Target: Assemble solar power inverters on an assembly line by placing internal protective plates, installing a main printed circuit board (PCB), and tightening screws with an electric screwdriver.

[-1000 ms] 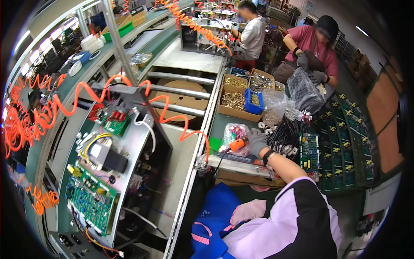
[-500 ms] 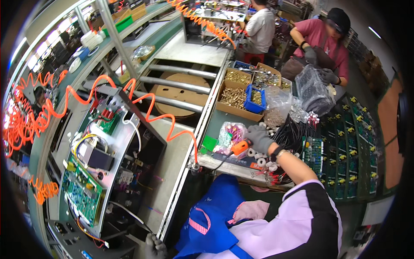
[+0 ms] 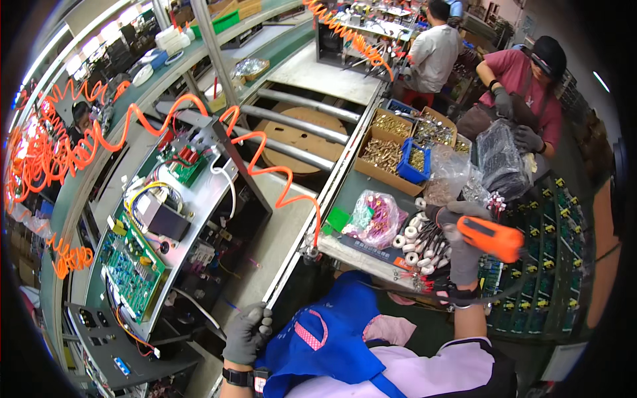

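The right hand (image 3: 462, 244), grey-gloved, is closed around an orange power tool (image 3: 491, 239), held up over the right end of the counter (image 3: 352, 190); white rings (image 3: 411, 233) lie to its left, beside a clear bag of purple parts (image 3: 379, 220). The left hand (image 3: 247, 333), also gloved, has its fingers curled near an open chassis (image 3: 200, 201); I cannot tell whether it grips anything

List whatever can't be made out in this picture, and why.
In the head view:
Right hand: some fingers, hidden by the orange tool it holds.
Left hand: whether it holds anything; its curled fingers hide the palm.
Left forearm: cut off by the picture's lower edge.
Small parts in the blue bin: too small to identify.
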